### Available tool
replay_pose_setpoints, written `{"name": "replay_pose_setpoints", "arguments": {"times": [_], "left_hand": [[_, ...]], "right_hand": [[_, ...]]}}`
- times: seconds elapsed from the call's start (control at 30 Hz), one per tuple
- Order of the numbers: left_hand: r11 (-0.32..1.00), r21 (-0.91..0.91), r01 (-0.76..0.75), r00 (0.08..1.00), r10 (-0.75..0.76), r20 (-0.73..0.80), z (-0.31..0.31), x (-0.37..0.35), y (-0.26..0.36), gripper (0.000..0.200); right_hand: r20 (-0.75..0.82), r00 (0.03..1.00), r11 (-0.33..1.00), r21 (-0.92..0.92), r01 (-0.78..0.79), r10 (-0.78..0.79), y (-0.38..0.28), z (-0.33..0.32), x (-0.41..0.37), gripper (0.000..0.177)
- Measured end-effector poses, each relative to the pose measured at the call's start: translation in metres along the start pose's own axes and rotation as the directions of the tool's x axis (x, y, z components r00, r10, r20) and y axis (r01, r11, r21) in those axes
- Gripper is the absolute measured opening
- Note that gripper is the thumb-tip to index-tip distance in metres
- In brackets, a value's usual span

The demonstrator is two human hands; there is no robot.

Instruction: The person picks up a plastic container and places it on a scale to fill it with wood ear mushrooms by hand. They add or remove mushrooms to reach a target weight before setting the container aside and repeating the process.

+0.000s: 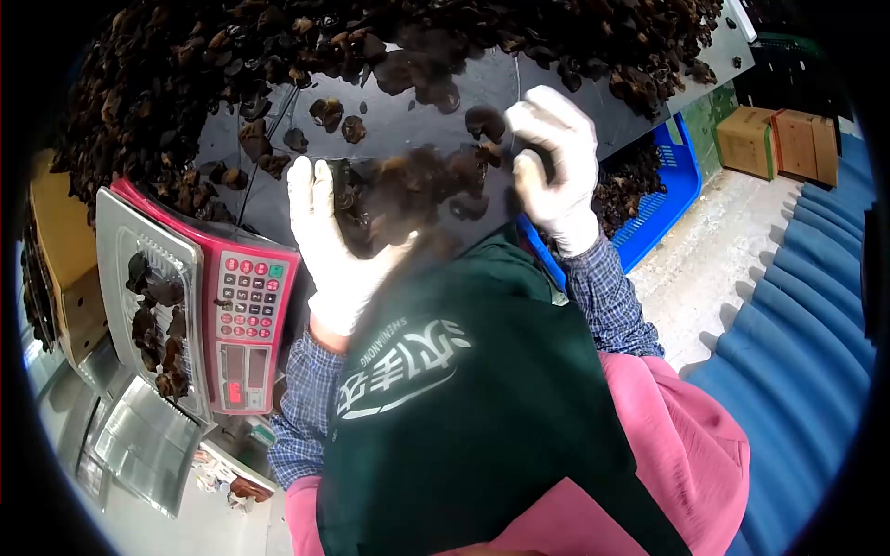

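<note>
Across the top of the view runs a dark glossy bench [417, 111]. It carries a broad heap of dried black-brown ear fungus [185, 56] along its far side. At its right end, lower down, stands a blue slatted plastic crate [681, 181] with more of the same fungus in it. On the left sits a red electronic scale [246, 315] with a keypad; its steel weighing pan [116, 241] holds a few dark pieces.

Near the bench's front edge, the white-gloved left hand [329, 250] has a wide grip, fingers straight, lying flat just beside a small loose cluster of fungus [417, 185]. Whether it touches the cluster cannot be told. The white-gloved right hand [556, 162] is curled, its grip narrow and closed on a single dark piece of fungus [538, 153], raised just beside the cluster.
</note>
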State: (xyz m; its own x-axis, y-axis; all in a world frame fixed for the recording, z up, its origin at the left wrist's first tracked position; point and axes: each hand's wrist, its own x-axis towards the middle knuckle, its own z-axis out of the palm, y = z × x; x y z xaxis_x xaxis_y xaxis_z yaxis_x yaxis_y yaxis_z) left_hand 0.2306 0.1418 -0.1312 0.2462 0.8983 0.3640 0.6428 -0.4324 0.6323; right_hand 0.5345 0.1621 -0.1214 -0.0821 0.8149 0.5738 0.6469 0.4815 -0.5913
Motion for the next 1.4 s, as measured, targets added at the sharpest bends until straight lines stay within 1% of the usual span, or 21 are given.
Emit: {"name": "replay_pose_setpoints", "arguments": {"times": [0.07,0.13,0.2,0.27,0.33,0.37,0.4,0.43,0.47,0.57,0.63,0.67,0.73,0.77,0.87,0.93,0.97,1.07,1.13,1.27,1.4], "left_hand": [[1.000,0.021,-0.021,0.999,0.021,-0.027,0.001,0.001,-0.001,0.118],[0.997,0.073,0.004,1.000,-0.003,-0.004,0.000,0.001,0.002,0.122],[0.993,0.117,-0.001,1.000,-0.002,0.027,-0.002,0.000,0.003,0.126],[0.988,0.151,-0.034,0.997,0.023,0.074,-0.004,0.000,0.002,0.130],[0.887,0.360,-0.287,0.958,0.263,0.116,-0.007,0.008,0.006,0.133],[0.797,0.456,-0.395,0.916,0.377,0.135,-0.008,0.012,0.008,0.134],[0.927,0.277,-0.255,0.963,0.217,0.160,-0.014,-0.001,0.011,0.133],[0.992,0.092,-0.082,0.975,0.061,0.214,-0.017,-0.009,0.012,0.132],[0.988,0.150,-0.046,0.968,0.007,0.253,-0.019,-0.011,0.009,0.129],[0.985,0.170,-0.024,0.987,-0.004,0.160,-0.007,-0.008,0.006,0.122],[0.999,0.033,0.019,0.985,-0.024,0.171,-0.009,0.011,0.009,0.112],[0.992,0.078,0.099,0.982,-0.110,0.156,-0.007,0.013,0.013,0.109],[0.998,0.052,0.026,0.996,-0.030,0.085,-0.009,0.023,0.009,0.106],[0.980,0.089,0.177,0.975,-0.187,0.118,-0.007,0.024,0.016,0.100],[0.974,-0.122,0.191,0.979,-0.179,0.101,-0.007,0.026,0.009,0.077],[0.973,-0.211,0.090,0.996,-0.084,0.034,-0.010,0.024,0.008,0.061],[0.946,-0.256,0.199,0.979,-0.200,0.023,-0.008,0.022,0.014,0.060],[0.920,-0.301,0.250,0.967,-0.254,0.028,-0.026,0.027,0.026,0.071],[0.919,-0.342,0.199,0.972,-0.228,-0.048,-0.047,0.033,0.032,0.073],[0.975,-0.178,0.131,0.943,-0.178,-0.281,-0.116,0.036,0.034,0.074],[0.981,0.141,0.135,0.898,-0.061,-0.435,-0.197,0.014,0.017,0.077]], "right_hand": [[-0.147,0.984,0.962,-0.237,-0.133,0.100,0.012,0.000,0.001,0.046],[-0.058,0.989,0.921,-0.361,-0.147,0.136,0.011,0.009,0.005,0.061],[0.225,0.960,0.970,-0.212,-0.122,0.170,-0.008,0.006,0.009,0.071],[0.332,0.941,0.993,-0.117,-0.029,0.067,-0.021,0.019,-0.007,0.083],[0.468,0.884,1.000,-0.027,0.000,0.012,-0.041,0.023,-0.011,0.095],[0.550,0.835,0.997,-0.077,0.023,0.023,-0.051,0.023,-0.010,0.102],[0.535,0.844,0.998,-0.040,0.046,-0.018,-0.051,0.028,-0.014,0.104],[0.526,0.850,0.999,-0.039,0.032,-0.007,-0.051,0.032,-0.014,0.104],[0.514,0.858,0.999,-0.039,0.018,0.005,-0.051,0.036,-0.014,0.104],[0.488,0.873,0.995,-0.067,0.069,-0.028,-0.051,0.052,0.000,0.103],[0.484,0.874,0.989,-0.110,0.099,-0.034,-0.058,0.062,0.012,0.101],[0.485,0.874,0.985,-0.127,0.113,-0.037,-0.060,0.066,0.018,0.100],[0.436,0.899,0.995,-0.057,0.080,-0.047,-0.067,0.072,0.026,0.089],[0.430,0.901,0.996,-0.047,0.082,-0.054,-0.068,0.077,0.026,0.085],[0.355,0.933,0.998,0.042,0.056,-0.067,-0.074,0.085,0.028,0.070],[0.370,0.928,0.994,0.110,-0.006,-0.035,-0.077,0.082,0.028,0.068],[0.348,0.936,0.991,0.136,0.014,-0.061,-0.077,0.083,0.029,0.066],[0.242,0.957,0.961,0.257,0.099,-0.163,-0.080,0.086,0.042,0.065],[0.225,0.940,0.926,0.334,0.173,-0.257,-0.103,0.081,0.072,0.066],[0.178,0.861,0.816,0.453,0.359,-0.477,-0.159,0.101,0.135,0.070],[0.197,0.759,0.733,0.490,0.472,-0.621,-0.228,0.148,0.169,0.064]]}}
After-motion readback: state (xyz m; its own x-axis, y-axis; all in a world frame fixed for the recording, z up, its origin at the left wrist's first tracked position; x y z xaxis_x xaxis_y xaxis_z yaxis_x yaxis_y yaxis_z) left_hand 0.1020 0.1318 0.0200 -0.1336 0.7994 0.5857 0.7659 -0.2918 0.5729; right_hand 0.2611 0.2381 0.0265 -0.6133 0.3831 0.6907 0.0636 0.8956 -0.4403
